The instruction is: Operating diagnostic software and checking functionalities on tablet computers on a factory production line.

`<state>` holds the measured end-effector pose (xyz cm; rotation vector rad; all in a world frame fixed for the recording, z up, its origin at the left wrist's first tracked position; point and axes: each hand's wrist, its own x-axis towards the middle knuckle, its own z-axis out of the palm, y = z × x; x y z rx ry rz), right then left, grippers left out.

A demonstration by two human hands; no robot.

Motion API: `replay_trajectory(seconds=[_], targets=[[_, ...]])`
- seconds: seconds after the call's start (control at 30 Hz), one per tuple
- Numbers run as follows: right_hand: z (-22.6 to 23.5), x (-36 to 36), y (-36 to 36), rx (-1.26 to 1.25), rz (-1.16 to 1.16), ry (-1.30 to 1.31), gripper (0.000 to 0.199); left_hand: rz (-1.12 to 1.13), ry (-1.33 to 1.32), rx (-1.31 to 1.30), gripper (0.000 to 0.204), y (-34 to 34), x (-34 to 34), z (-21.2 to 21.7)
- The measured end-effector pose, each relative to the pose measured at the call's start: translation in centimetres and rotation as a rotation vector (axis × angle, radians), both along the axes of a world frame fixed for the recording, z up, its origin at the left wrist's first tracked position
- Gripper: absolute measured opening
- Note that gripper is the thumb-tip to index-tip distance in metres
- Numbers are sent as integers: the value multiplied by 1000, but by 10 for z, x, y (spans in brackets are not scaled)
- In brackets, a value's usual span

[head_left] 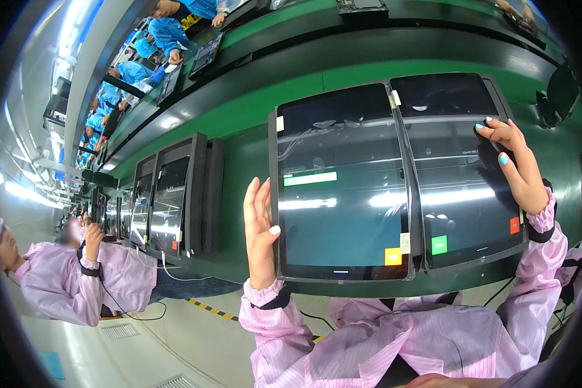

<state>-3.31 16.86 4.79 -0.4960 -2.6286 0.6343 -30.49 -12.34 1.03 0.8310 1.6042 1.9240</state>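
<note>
Two tablets lie side by side in a dark tray (273, 155) on the green bench, their screens lit. On the left tablet (343, 233) are a green-and-white bar and a yellow square; the right tablet (462, 213) shows a green square and a red one. My left hand (260, 233) rests open along the tray's left side, thumb at the edge and fingers stretched upward. Over the upper right of the right tablet is my right hand (520, 165), open, with its fingertips at the screen. Whether those tips press the glass I cannot tell.
Another tray of tablets (168, 194) stands to the left, with white cables (168, 265) hanging near it. A person in a pink smock (90, 278) sits beyond. Across the bench are a conveyor (291, 71) and several people in blue. A black stand (558, 97) is at far right.
</note>
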Motion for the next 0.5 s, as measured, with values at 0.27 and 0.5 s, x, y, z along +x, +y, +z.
replay_trajectory(seconds=[0.27,0.5], targets=[[14,2,-16,-6,74,-16,31,-16,45,-39,90,-16,10,-9],[17,6,-68,162,594,-222,39,-9,125,-63,89,-12,9,-13]])
